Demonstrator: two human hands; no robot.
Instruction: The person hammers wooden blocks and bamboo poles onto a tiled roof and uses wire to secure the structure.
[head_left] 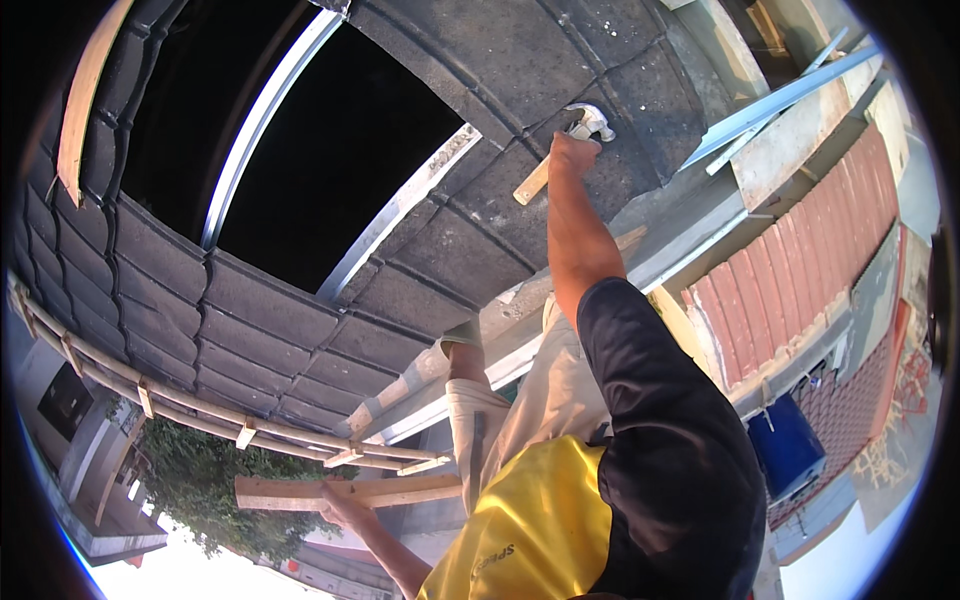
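My right hand (575, 155) is closed round a claw hammer (594, 124) close to its metal head. The hammer's pale wooden handle (531, 186) sticks out below my fist, over the dark grey roof tiles (520, 235). Low on the left, my left hand (344, 506) grips a length of wooden batten (410, 490) near its middle. That batten lies roughly level, out beside my body and in front of a green tree. Part of the left hand's fingers is hidden by the wood.
A large dark opening (350, 130) breaks the tiled roof, with a metal beam (262, 130) across it. A timber rail (190, 405) follows the roof's lower edge. Rightward are a blue metal strip (780, 108), red corrugated sheeting (800, 260) and a blue tank (787, 447).
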